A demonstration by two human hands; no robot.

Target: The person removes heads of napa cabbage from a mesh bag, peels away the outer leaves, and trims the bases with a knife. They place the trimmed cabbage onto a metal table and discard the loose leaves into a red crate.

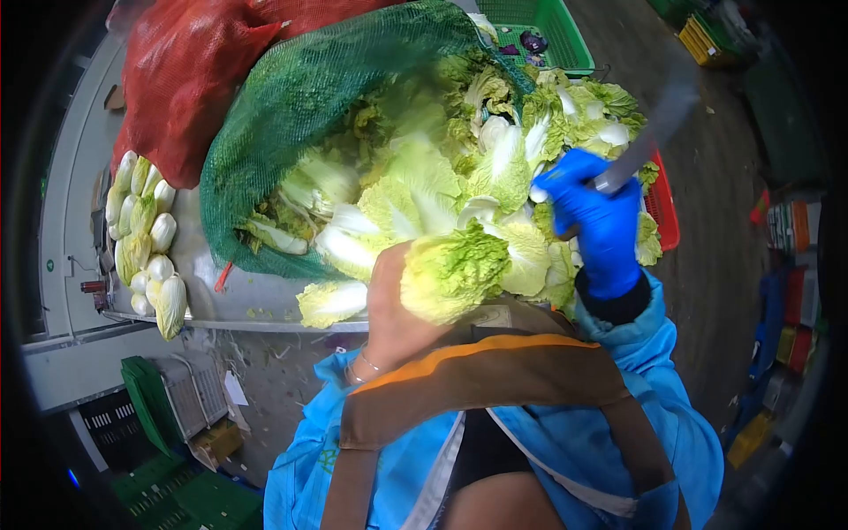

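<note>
Holding cabbage (455, 272): left hand (397, 305) | green mesh bag (243, 163): leaves (322, 181)

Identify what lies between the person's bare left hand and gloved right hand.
The head view shows the leafy cabbage and loose leaves between the left hand and the right hand.

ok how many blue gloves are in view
1: the blue glove on the right hand, which holds a knife. The left hand is bare; others may be hidden.
</note>
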